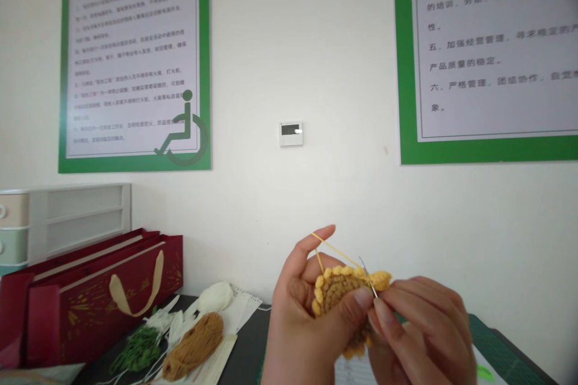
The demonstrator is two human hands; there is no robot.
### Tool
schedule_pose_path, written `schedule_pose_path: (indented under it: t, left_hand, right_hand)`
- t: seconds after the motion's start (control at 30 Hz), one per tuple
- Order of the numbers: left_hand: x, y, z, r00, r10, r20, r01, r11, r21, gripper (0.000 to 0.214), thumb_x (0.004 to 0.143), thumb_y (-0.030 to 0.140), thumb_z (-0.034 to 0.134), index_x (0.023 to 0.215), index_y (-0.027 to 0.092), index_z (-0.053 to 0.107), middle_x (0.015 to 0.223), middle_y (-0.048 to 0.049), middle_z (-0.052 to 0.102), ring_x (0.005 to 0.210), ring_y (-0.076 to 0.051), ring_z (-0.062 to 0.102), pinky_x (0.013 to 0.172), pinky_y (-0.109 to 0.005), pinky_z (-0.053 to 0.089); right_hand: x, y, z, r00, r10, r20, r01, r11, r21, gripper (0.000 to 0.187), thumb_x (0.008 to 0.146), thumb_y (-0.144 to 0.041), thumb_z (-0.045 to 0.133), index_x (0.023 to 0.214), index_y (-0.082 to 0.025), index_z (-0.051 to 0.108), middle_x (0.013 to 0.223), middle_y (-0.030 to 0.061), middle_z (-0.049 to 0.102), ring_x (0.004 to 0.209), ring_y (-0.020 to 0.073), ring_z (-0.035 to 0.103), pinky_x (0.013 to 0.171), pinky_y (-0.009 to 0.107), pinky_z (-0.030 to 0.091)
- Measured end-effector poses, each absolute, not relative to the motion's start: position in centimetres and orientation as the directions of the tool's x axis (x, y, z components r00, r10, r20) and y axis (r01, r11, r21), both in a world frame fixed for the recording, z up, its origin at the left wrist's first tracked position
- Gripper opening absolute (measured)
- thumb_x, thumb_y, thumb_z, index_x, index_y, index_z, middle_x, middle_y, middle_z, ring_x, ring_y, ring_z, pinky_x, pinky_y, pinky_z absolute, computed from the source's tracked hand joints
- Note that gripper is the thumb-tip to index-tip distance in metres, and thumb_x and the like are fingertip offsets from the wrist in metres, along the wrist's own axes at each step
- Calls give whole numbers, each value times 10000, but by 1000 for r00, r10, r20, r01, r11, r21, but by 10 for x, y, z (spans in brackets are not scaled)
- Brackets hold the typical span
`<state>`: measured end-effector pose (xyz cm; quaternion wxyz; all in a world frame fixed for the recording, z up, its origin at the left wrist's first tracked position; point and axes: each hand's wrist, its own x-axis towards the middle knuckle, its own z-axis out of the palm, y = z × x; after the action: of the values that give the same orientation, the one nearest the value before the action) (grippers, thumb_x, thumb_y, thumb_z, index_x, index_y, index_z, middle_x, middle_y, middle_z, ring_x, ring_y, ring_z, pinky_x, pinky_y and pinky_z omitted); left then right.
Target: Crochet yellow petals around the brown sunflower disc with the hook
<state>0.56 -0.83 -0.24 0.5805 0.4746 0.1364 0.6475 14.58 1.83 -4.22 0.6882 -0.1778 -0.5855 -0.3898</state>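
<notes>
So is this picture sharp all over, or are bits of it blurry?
Head view: the left hand, right hand, yellow crochet piece and crochet hook are fairly sharp; the right-hand poster has text smearing toward the edge; the white wall is bright, evenly lit.

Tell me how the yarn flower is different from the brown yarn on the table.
The yarn flower is held by the left hand while the right hand holds a crochet hook to it; the brown yarn lies on the table. The flower is a stitched, yellow-edged round; the brown yarn is a loose one-colour bundle. Both are yarn.
</notes>
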Motion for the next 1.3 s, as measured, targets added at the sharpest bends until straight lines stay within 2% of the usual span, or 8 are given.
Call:
schedule_pose_path:
  t: [0.13,0.27,0.37,0.5,0.6,0.83,1.13,1.3]
  left_hand:
    - [11,-14,-4,-41,838,543,-473,-495,728,566,769,137,844,1296,269,684,775,35,648,585,-92,545,531,-199,455]
    - [11,-16,-4,-131,794,594,-330,-600,729,475,779,89,797,1209,284,743,806,21,676,657,-98,592,602,-183,474]
    - [8,-14,-2,-96,818,567,-364,-559,745,465,737,91,827,1166,255,748,776,24,668,637,-92,572,583,-179,455]
    - [1,-8,2,32,863,505,-461,-435,773,543,654,119,886,1168,210,737,757,14,671,591,-95,543,529,-197,425]
    - [0,-5,2,67,874,481,-472,-397,787,569,636,139,903,1174,195,730,757,13,670,597,-98,554,543,-203,442]
    - [8,-9,-1,-53,833,551,-358,-531,768,454,722,145,864,1149,204,724,745,21,669,626,-98,560,566,-189,443]
    - [17,-19,-1,-241,758,606,-130,-644,754,364,783,115,757,1120,251,733,761,33,658,648,-124,598,608,-213,498]
    - [18,-18,-1,-201,781,591,-153,-621,769,389,779,103,774,1130,268,735,809,25,663,676,-136,605,624,-232,494]
  right_hand:
    - [140,12,-40,-97,-332,938,843,474,255,132,871,-141,716,889,-266,677,802,-6,769,705,179,740,708,359,571]
    - [147,0,-34,-113,-236,965,831,511,222,99,884,-165,689,917,-256,671,782,7,769,690,200,736,740,387,551]
    - [154,-7,-31,-136,-161,978,766,608,207,123,873,-146,679,955,-236,659,789,21,750,701,193,713,743,377,549]
    - [148,-9,-31,116,45,992,616,780,-107,78,965,-170,557,969,-220,618,740,8,645,699,146,645,618,270,530]
    - [140,-8,-32,257,178,950,562,772,-297,155,1019,-190,490,913,-226,596,710,-11,606,634,110,611,549,217,498]
    - [146,-13,-25,-104,-100,990,733,665,144,178,838,-29,621,940,-174,623,779,31,679,728,133,646,691,262,547]
    - [139,-7,-31,-105,-155,982,741,646,181,238,829,-45,665,1025,-171,616,775,39,720,687,155,676,631,283,568]
    - [129,-8,-40,126,-36,991,639,767,-53,154,851,-52,649,895,-199,652,777,33,676,681,159,642,575,285,536]
